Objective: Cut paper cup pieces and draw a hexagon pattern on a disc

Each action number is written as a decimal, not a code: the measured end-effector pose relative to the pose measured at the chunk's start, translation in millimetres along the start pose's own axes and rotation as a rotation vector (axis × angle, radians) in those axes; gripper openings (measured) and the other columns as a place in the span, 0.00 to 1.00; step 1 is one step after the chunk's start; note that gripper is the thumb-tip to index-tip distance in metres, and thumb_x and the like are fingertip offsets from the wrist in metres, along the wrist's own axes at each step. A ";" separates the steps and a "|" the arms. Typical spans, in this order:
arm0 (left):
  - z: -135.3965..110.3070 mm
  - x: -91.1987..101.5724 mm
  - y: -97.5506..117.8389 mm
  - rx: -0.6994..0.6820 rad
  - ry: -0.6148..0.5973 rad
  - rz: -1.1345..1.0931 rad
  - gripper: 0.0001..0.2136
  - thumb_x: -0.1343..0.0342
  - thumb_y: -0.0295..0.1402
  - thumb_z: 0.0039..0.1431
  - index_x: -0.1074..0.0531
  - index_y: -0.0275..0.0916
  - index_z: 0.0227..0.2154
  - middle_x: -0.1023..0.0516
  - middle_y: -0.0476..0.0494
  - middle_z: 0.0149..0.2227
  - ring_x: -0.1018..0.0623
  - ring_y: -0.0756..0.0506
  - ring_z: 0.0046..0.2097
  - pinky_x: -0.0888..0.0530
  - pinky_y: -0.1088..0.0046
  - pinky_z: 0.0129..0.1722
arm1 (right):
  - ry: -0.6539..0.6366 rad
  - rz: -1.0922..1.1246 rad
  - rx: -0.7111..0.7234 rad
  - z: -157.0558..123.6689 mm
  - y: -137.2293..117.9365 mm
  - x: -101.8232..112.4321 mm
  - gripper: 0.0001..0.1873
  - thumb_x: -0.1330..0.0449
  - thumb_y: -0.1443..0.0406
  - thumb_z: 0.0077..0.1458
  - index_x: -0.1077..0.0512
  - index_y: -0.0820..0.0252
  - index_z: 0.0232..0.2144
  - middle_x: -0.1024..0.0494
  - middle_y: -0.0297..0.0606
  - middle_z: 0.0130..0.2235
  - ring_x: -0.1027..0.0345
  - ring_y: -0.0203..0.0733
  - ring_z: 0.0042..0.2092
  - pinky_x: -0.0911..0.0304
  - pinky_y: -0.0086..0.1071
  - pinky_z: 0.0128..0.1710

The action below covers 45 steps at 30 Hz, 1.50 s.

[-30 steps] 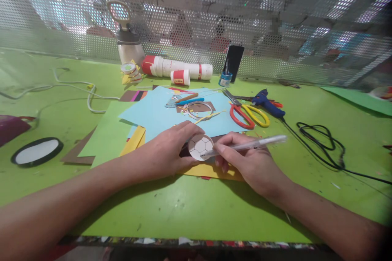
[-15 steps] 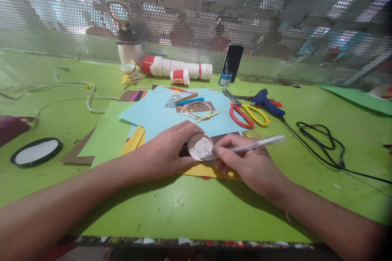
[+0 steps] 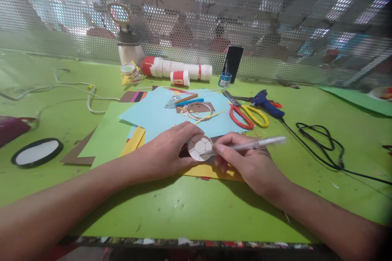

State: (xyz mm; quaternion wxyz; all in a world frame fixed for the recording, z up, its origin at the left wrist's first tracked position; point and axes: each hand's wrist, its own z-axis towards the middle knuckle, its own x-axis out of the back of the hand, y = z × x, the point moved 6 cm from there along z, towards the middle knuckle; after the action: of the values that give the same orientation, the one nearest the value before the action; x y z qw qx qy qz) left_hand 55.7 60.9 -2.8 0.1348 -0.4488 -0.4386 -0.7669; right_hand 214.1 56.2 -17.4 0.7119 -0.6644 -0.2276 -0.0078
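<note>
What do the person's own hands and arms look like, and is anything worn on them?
The left hand and the right hand wear no gloves. The left forearm and right forearm show no sleeve, watch or bracelet. A yellowish spot at the left hand is too small to identify.

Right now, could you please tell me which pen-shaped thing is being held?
The clear pen, gripped in the right hand with its tip at the white disc; the blue one and the brown one lie on the light-blue paper.
</note>
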 end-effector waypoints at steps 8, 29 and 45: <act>0.5 -0.2 0.5 0.009 0.000 -0.003 0.15 0.41 0.33 0.55 0.34 0.41 0.45 0.28 0.45 0.43 0.27 0.44 0.43 0.30 0.68 0.40 | -0.018 0.057 -0.054 -1.6 2.6 -3.3 0.10 0.42 0.61 0.59 0.31 0.59 0.27 0.27 0.30 0.22 0.36 0.31 0.24 0.39 0.26 0.25; 1.6 -1.3 -2.7 0.023 0.006 -0.026 0.15 0.41 0.32 0.54 0.33 0.40 0.46 0.28 0.45 0.44 0.27 0.44 0.45 0.31 0.67 0.43 | 0.017 0.179 0.072 3.3 -2.9 5.1 0.11 0.42 0.59 0.60 0.29 0.59 0.28 0.25 0.31 0.23 0.34 0.30 0.24 0.36 0.25 0.27; -0.5 1.9 0.8 0.123 0.046 -0.060 0.17 0.39 0.41 0.53 0.35 0.41 0.42 0.27 0.46 0.40 0.26 0.44 0.39 0.30 0.67 0.36 | 0.075 0.051 0.070 4.2 2.0 5.9 0.14 0.35 0.59 0.54 0.28 0.56 0.42 0.21 0.34 0.36 0.29 0.38 0.36 0.33 0.30 0.36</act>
State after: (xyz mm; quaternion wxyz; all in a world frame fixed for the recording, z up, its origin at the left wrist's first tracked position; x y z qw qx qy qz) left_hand 54.9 60.4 -0.8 0.1491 -0.4083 -0.4951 -0.7523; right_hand 218.7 62.2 -17.3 0.7427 -0.6438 -0.1840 -0.0065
